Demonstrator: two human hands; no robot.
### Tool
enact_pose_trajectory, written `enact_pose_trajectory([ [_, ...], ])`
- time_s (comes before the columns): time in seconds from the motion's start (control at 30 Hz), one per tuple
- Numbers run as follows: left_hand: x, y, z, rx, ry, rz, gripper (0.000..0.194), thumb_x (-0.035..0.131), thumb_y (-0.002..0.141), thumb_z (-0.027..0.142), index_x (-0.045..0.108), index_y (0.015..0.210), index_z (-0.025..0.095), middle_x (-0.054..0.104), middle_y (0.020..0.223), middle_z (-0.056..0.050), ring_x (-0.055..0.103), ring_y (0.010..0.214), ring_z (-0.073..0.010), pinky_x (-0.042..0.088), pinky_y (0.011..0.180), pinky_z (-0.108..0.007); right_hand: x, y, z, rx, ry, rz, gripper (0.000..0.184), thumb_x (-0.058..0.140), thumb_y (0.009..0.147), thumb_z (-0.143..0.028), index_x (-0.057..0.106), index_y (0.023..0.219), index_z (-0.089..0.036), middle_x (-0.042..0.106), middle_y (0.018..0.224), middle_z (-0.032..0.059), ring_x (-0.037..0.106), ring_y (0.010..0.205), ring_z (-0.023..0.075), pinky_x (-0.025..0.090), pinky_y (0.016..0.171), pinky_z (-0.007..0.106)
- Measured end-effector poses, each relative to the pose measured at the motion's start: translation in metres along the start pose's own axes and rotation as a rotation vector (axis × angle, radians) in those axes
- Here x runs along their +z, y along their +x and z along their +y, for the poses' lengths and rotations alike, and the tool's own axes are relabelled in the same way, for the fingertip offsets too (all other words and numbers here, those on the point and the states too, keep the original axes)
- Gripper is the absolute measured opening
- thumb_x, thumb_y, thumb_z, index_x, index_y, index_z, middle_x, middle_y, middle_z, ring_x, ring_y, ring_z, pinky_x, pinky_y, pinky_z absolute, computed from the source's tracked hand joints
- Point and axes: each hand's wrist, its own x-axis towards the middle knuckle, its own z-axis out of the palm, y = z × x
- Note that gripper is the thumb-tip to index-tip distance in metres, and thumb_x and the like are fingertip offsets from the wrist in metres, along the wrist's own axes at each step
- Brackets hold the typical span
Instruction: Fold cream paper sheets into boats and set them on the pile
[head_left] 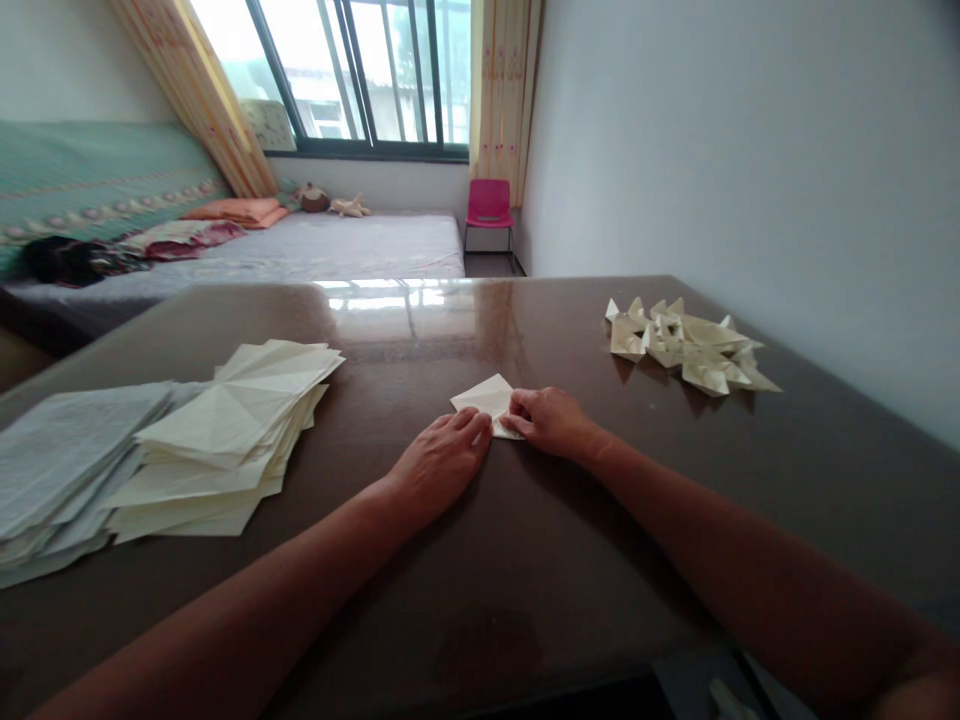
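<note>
A small cream sheet of folded paper (484, 392) lies on the brown table in front of me, one corner pointing away. My left hand (444, 455) is at its near left edge, fingers pressed together and holding the paper against the tabletop; its thumb is hidden. From the right, my right hand (551, 418) pinches the paper's near right side between curled fingers and thumb. The two hands' fingertips are close together, and they cover part of the paper.
A stack of creased cream sheets (247, 395) lies at the left, beside a pile of greyish papers (82, 440). Folded pointed paper pieces (675, 340) cluster at the right on the glossy table (480, 560). Behind stand a bed (390, 240) and a pink chair (489, 205).
</note>
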Motion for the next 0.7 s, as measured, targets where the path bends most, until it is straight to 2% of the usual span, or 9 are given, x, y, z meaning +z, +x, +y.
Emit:
enact_pose_trajectory([
  [0.13, 0.000, 0.001, 0.002, -0.004, 0.006, -0.059, 0.034, 0.042, 0.093, 0.020, 0.049, 0.127, 0.018, 0.057, 0.106, -0.009, 0.051, 0.101, -0.0218, 0.045, 0.088, -0.036, 0.000, 0.000, 0.002, -0.011, 0.023, 0.002, 0.022, 0.056, 0.084, -0.043, 0.064, 0.081, -0.023, 0.070, 0.076, 0.0036, 0.062, 0.070, 0.0170, 0.033, 0.058, 0.025],
  [0.4, -0.008, 0.004, 0.007, 0.037, 0.094, -0.053, 0.041, 0.045, 0.092, 0.022, 0.044, 0.133, 0.029, 0.058, 0.105, -0.006, 0.052, 0.094, -0.0215, 0.040, 0.084, -0.037, -0.004, 0.004, 0.011, -0.073, 0.152, 0.000, 0.019, 0.058, 0.084, -0.038, 0.064, 0.081, -0.020, 0.069, 0.075, 0.0028, 0.060, 0.066, 0.0139, 0.035, 0.059, 0.023],
  [0.7, -0.005, 0.012, 0.017, 0.038, 0.185, -0.056, 0.045, 0.043, 0.092, 0.021, 0.040, 0.136, 0.029, 0.059, 0.107, -0.008, 0.054, 0.096, -0.0234, 0.039, 0.081, -0.039, -0.019, 0.003, 0.017, -0.018, 0.229, 0.077, 0.016, 0.051, 0.088, -0.027, 0.064, 0.086, -0.018, 0.067, 0.070, 0.0020, 0.056, 0.059, 0.0114, 0.034, 0.057, 0.022],
])
